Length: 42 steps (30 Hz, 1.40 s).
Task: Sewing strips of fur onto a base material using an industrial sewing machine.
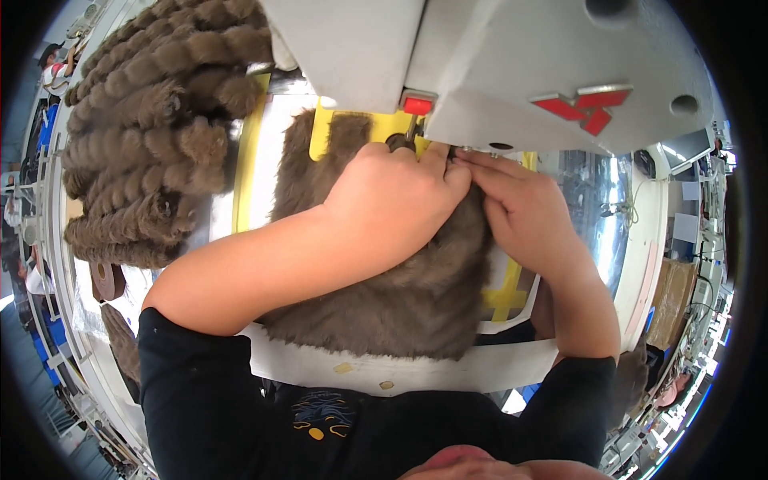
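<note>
- Left hand: lies knuckles-up on a piece of brown fur fabric, fingers curled in and bunched at the fabric's far edge, just below the machine's needle area. Fingertips are tucked under, so whether they pinch the fur or only press on it cannot be told.
- Right hand: lies beside the left, touching it at the fingertips. Fingers are extended and drawn together, pointing toward the left hand and pressed on the fur right under the machine head; a true pinch cannot be confirmed.
- Fur fabric: spread flat on the machine bed in front of the person, over a yellow template frame whose edges show beyond it at the far side and at lower right.
- Sewing machine head: grey-white, overhangs the hands; a red button sits on its underside just above the left knuckles.
- Stack of rolled brown fur pieces: on the table, far left, well apart from both hands.
</note>
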{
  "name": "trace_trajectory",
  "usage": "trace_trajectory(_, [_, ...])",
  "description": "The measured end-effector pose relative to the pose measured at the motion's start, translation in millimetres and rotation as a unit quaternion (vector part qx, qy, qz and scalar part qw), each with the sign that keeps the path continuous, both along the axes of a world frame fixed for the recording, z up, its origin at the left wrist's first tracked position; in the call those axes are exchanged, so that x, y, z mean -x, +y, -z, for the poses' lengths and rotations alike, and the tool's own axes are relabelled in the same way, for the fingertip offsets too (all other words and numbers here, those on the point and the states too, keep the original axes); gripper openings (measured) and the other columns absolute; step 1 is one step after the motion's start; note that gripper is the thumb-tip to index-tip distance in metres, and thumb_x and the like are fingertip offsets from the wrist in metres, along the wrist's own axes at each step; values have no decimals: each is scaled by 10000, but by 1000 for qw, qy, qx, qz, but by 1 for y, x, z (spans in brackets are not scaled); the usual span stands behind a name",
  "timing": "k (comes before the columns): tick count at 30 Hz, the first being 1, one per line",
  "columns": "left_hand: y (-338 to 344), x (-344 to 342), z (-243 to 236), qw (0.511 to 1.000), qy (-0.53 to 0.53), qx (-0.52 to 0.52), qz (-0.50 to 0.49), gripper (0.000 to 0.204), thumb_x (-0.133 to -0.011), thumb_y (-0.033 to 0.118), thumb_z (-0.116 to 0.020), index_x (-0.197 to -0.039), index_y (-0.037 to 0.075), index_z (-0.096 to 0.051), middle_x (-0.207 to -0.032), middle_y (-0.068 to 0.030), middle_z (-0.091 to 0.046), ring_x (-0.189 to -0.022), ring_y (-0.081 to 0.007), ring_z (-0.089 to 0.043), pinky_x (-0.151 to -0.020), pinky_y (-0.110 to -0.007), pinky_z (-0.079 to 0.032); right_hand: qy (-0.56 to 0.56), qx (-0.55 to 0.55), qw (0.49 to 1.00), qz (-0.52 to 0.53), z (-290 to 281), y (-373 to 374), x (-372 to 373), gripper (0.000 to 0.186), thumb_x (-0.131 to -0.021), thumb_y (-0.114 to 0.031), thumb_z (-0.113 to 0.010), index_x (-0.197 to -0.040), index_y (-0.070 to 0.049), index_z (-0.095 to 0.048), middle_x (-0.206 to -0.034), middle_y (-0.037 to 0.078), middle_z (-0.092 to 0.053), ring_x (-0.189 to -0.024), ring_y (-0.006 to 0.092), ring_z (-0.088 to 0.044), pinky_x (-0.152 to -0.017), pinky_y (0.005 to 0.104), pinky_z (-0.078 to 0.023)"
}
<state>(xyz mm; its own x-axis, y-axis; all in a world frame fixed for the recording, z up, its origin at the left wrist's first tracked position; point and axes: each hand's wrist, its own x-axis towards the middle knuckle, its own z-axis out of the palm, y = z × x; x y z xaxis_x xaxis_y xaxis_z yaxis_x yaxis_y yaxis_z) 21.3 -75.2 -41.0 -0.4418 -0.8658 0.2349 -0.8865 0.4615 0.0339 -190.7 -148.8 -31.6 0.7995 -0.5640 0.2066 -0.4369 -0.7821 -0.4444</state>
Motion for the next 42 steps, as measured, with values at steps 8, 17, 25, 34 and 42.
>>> trace_trajectory(8, [1,4,1,1000,-3,4,-17,308,-775,125,-664,-1073,53,-628,-946,-54,-663,-689,-189,-671,-539,-334,-486,128,65,989,20,-10,9,-7,372,-863,-55,-599,-1214,-95,-715,-1166,34,-730,-931,274,-727,-725,391,-590])
trace_trajectory(17, [2,5,4,999,-5,43,-22,244,-778,132,-656,-1010,69,-613,-902,-45,-642,-671,-178,-657,-538,-318,-488,15,-32,999,3,-3,0,-3,340,-859,-7,-584,-1161,-80,-722,-1176,63,-731,-978,325,-715,-761,414,-595])
trace_trajectory(25, [0,3,5,1000,-1,7,-30,228,-783,148,-660,-994,74,-616,-906,-47,-652,-693,-185,-683,-551,-325,-509,100,55,992,52,-9,10,-14,302,-896,-55,-555,-1145,-92,-722,-1152,58,-734,-856,328,-719,-689,430,-587])
trace_trajectory(34, [1,-1,6,1000,-6,8,-28,231,-802,151,-656,-1020,80,-629,-963,-62,-676,-696,-185,-689,-576,-325,-512,124,82,988,35,-8,9,-16,310,-914,-92,-546,-1182,-88,-702,-1140,46,-725,-875,296,-726,-670,401,-588])
trace_trajectory(42, [8,0,4,998,-10,56,-10,190,-738,177,-645,-905,88,-666,-1015,-70,-659,-623,-160,-597,-571,-311,-449,150,75,985,49,-9,14,-17,343,-903,-95,-557,-1214,-91,-703,-1122,43,-720,-857,277,-727,-657,398,-586])
